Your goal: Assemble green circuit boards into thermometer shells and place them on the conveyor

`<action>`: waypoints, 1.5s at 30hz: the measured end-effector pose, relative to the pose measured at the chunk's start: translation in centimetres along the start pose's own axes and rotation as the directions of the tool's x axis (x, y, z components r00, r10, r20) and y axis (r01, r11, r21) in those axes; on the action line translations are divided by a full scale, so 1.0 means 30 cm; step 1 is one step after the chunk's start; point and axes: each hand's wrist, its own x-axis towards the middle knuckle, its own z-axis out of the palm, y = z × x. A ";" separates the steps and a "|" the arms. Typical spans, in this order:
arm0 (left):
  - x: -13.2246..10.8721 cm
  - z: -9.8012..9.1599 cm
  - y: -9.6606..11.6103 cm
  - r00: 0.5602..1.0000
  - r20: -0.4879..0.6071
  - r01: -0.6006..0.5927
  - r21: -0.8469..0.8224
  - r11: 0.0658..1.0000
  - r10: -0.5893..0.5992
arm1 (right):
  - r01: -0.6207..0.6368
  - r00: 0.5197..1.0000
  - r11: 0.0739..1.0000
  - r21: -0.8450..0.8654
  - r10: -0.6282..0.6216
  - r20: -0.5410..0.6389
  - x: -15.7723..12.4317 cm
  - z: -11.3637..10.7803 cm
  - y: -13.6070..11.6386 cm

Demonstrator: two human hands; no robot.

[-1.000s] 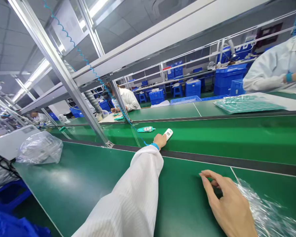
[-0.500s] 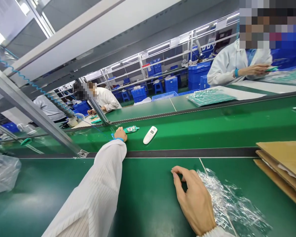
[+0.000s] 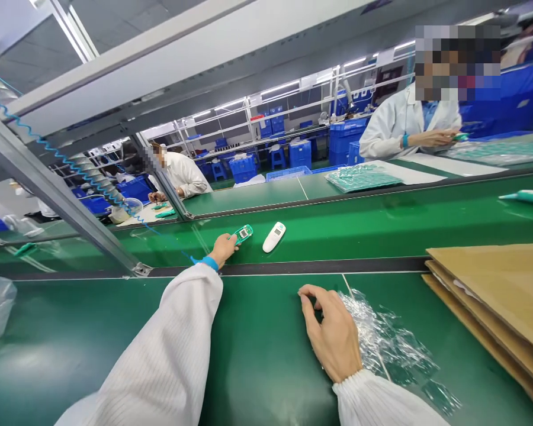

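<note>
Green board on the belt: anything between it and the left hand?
Nothing visible. The left hand has its fingers closed on the near end of the green board, out on the belt. The white handset lies just to the board's right, apart from both, not in between.

The green circuit board (image 3: 243, 234) is held tilted.

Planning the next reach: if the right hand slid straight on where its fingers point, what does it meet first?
Ahead of the right hand: bare green mat, then the dark strip edging the belt; beyond, probably the white device, depth unclear.
</note>
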 end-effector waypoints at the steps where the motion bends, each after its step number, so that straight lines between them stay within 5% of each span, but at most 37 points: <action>1: -0.064 -0.004 0.009 0.999 0.004 -0.040 -0.043 0.998 0.040 | 0.027 1.000 1.000 0.001 -0.027 -0.014 0.001 0.001 0.000; 7: -0.501 0.033 0.044 0.956 0.059 -0.273 -0.186 0.944 0.288 | 0.360 0.927 0.932 -0.031 -0.362 -0.101 0.020 -0.008 -0.008; 11: -0.666 0.098 0.043 0.901 0.122 -0.369 -0.286 0.884 0.415 | 0.414 0.904 0.896 -0.157 -0.425 -0.043 0.022 -0.026 -0.015; 19: -0.620 0.129 -0.040 0.986 0.026 -0.123 -0.543 0.830 0.163 | 0.374 0.927 0.918 -0.132 -0.372 0.043 0.031 -0.092 -0.053; 22: -0.597 0.119 -0.057 0.999 -0.002 -0.042 -0.661 0.749 0.054 | 0.010 0.996 0.936 -0.352 0.021 0.082 0.087 -0.188 0.012; 24: -0.591 0.121 -0.061 1.000 0.004 -0.008 -0.728 0.686 0.016 | -0.224 0.941 0.839 -0.496 0.319 0.114 0.118 -0.244 0.070; 26: -0.588 0.128 -0.060 1.000 0.011 0.009 -0.797 0.603 -0.001 | -0.282 0.900 0.791 -0.542 0.414 0.136 0.130 -0.266 0.115; 30: -0.586 0.137 -0.043 1.000 0.030 0.024 -0.914 0.405 0.010 | -0.122 0.974 0.829 -0.545 0.206 0.095 0.077 -0.224 0.132; 34: -0.600 0.112 -0.009 0.994 0.094 0.075 -0.948 0.311 0.047 | 0.080 0.988 0.865 -0.495 -0.001 0.157 -0.027 -0.242 0.102; 38: -0.622 0.085 0.012 0.975 0.197 0.159 -0.942 0.297 0.103 | 0.150 0.978 0.892 -0.427 -0.070 0.197 -0.043 -0.484 0.130; 42: -0.646 0.095 0.013 0.941 0.290 0.218 -0.913 0.343 0.174 | -0.150 0.985 0.661 -0.735 0.168 -0.050 0.071 -0.863 0.202; 45: -0.650 0.126 0.003 0.924 0.320 0.215 -0.888 0.406 0.211 | -0.285 0.954 0.542 -0.791 0.242 -0.177 0.188 -1.034 0.276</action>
